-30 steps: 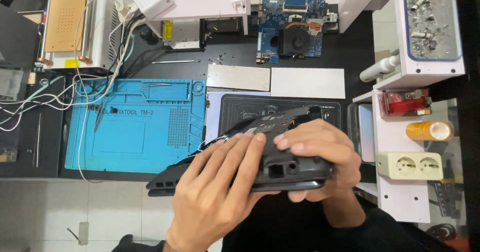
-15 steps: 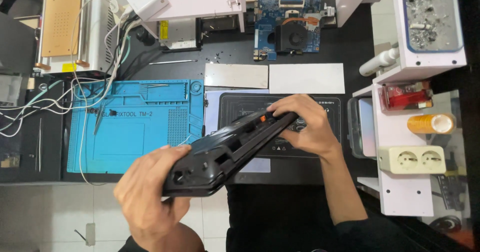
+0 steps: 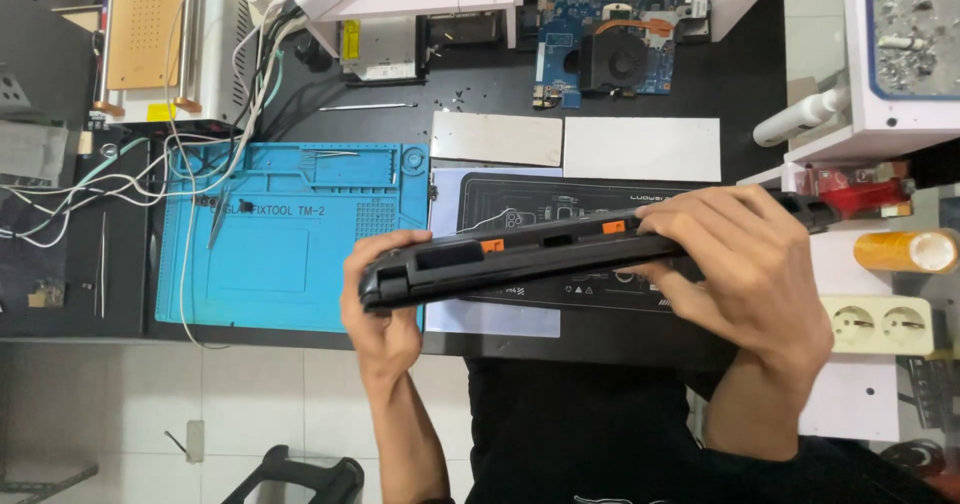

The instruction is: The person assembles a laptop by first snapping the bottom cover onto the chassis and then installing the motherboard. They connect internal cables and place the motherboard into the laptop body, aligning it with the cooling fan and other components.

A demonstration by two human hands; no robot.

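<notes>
We see the flat black plastic laptop body (image 3: 540, 256) held on its edge above the desk, left hand (image 3: 385, 309) and right hand (image 3: 745, 269) gripping its ends. A white tray (image 3: 905, 114) holds small metal bits (image 3: 915, 14).

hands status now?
Left hand: closed on the left end of the flat black plastic laptop shell.
Right hand: closed on its right end.

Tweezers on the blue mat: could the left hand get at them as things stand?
Probably not right away: the left hand grips one end of the black laptop case. The tweezers lie uncovered on the blue mat, so the way is otherwise free.
</notes>
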